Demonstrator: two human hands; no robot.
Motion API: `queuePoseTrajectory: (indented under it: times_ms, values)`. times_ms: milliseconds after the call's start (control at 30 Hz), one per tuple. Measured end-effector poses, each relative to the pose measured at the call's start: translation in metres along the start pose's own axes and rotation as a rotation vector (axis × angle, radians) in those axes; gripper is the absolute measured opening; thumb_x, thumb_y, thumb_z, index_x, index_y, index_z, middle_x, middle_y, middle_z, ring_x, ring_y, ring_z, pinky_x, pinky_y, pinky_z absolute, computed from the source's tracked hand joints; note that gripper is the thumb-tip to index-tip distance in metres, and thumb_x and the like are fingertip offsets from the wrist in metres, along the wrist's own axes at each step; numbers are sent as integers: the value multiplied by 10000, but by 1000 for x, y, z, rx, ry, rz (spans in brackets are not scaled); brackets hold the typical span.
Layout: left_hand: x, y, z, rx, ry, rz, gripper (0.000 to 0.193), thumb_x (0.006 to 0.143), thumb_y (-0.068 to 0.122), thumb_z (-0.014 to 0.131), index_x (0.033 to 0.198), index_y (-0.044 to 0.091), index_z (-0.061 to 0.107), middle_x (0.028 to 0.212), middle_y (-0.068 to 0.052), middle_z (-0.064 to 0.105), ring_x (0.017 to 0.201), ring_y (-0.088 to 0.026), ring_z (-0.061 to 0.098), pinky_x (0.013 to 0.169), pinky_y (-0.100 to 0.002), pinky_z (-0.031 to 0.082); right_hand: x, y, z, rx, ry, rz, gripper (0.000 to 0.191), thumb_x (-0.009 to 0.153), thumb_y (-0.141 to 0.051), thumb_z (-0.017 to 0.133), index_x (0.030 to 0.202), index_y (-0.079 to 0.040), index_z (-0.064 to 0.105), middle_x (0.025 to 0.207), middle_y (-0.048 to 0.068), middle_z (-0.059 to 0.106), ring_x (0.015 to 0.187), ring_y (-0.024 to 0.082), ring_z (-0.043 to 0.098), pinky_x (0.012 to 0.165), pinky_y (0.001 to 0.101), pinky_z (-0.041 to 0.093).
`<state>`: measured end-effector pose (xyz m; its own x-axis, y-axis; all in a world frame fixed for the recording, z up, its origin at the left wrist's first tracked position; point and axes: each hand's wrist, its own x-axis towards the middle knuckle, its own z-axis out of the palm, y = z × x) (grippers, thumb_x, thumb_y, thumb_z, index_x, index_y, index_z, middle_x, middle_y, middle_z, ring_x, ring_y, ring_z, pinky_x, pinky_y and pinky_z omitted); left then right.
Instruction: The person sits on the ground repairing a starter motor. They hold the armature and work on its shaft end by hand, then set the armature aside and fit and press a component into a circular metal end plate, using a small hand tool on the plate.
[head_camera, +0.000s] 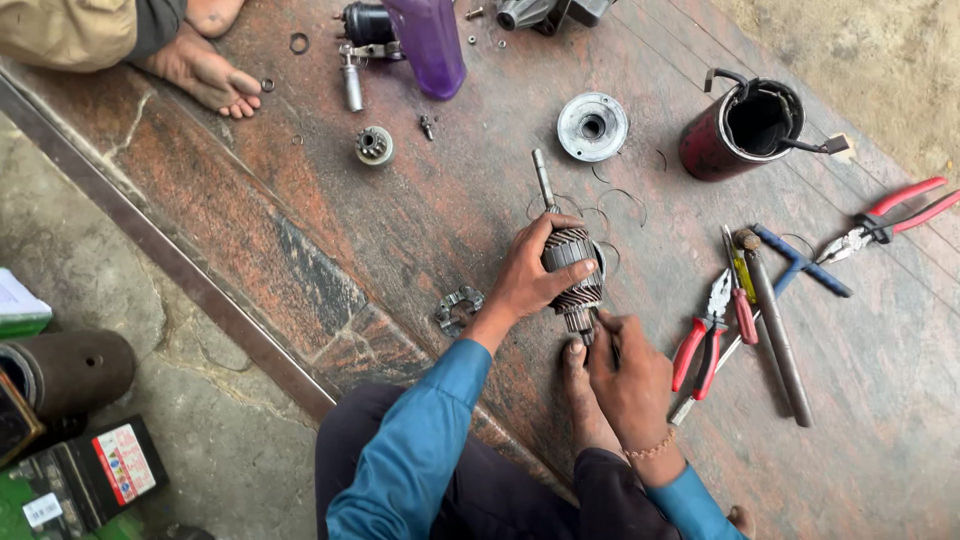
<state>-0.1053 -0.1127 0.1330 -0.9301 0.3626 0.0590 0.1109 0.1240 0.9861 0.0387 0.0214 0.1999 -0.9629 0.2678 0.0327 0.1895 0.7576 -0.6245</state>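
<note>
At frame centre the left hand (528, 280) wraps around a motor armature (568, 268), gripping its copper-wound core, shaft pointing to the upper frame. The right hand (628, 372) closes fingers at the armature's lower end. Right of them on the floor (400, 240) lie red-handled pliers (703, 338); a dark cylindrical housing (742, 128) sits upper right.

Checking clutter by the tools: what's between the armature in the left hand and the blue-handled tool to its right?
Head view: red-handled pliers, a yellow-handled screwdriver and a hammer lie between the armature and the blue-handled tool.
</note>
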Motion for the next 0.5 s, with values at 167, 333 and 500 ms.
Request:
queuePoseTrajectory:
  times_ms: [167,333,500]
  values:
    - [-2,9,6,-47,-19,-24,634,826,510,772,1262,76,618,1188,-135,681,1162,-294,667,1024,-443,529,-8,3,-13,55,-18,56,164,936,-125,694,1044,-24,622,925,174,760,685,334,733,558,415,541]
    - [-5,19,16,-32,2,-39,627,829,499,773,1263,73,616,1209,-140,672,1179,-298,654,1035,-450,519,-9,11,-17,117,-6,40,161,955,-119,689,1063,-21,620,899,190,750,724,346,737,578,416,543]
    - [-3,24,26,-30,-3,-24,614,841,499,769,1255,70,618,1215,-144,683,1185,-299,656,1049,-452,509,-11,17,-27,115,11,29,166,948,-115,683,1062,-18,611,941,187,756,767,360,741,597,417,556]
